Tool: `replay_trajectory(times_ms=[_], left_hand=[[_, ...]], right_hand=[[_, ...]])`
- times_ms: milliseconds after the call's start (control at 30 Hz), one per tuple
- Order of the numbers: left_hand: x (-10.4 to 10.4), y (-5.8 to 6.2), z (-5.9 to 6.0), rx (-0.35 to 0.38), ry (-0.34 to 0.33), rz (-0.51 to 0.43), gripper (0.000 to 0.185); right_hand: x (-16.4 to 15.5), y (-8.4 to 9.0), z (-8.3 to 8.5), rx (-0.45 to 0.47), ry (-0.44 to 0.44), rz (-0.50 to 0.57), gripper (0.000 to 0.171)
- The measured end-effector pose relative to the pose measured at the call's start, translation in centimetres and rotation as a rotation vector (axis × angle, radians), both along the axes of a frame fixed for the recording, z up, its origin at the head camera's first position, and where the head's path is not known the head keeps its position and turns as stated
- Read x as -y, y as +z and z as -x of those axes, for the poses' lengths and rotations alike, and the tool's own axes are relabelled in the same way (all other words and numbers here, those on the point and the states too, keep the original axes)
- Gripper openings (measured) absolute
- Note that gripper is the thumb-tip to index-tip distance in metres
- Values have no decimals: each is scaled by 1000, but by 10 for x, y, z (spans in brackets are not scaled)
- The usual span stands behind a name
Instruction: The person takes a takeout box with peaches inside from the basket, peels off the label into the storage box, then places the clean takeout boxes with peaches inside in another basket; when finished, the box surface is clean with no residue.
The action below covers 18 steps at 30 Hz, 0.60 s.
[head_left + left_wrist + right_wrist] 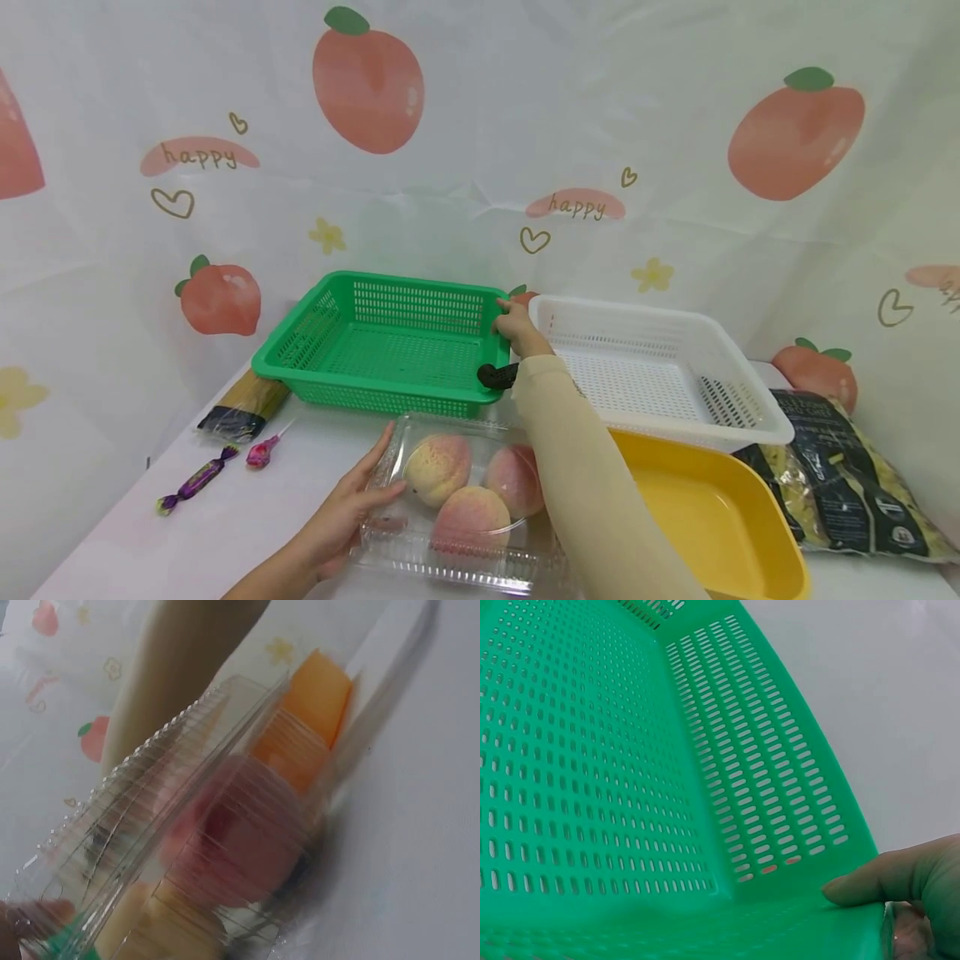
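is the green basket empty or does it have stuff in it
Empty. The green basket shows only bare perforated floor in the head and right wrist views; the right hand grips its rim.

Green slotted basket [390, 346] behind clear clamshell of peaches [457, 500].

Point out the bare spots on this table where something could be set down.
Bare tabletop lies left of the clear peach box, in front of the two candies. The green basket and white basket look empty inside. It is crowded on the right: yellow tray, pasta bag and the right hand on the green rim.
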<state>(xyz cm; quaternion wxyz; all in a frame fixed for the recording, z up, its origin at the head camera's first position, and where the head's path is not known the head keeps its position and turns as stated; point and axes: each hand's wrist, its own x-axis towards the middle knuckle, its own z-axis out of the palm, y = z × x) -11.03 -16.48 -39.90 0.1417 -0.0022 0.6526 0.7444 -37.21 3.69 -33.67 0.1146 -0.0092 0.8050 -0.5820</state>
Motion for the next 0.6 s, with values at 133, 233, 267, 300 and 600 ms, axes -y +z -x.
replay_trajectory(times_ms=[133,233,267,300,600], left_hand=[[0,1,-4,-44,40,-3,75],[1,4,-7,-60,82,-1,74],[2,5,-8,-63,92,-5,74],[3,6,-9,-65,102,-9,73],[29,11,-23,-115,109,30,72]], right_hand=[[1,-1,2,4,-5,-6,69],[2,-2,3,-1,-9,-13,69],[2,-2,3,-4,-11,-15,70],[1,-2,3,-8,-13,-18,70],[2,0,1,-9,-14,-36,70]])
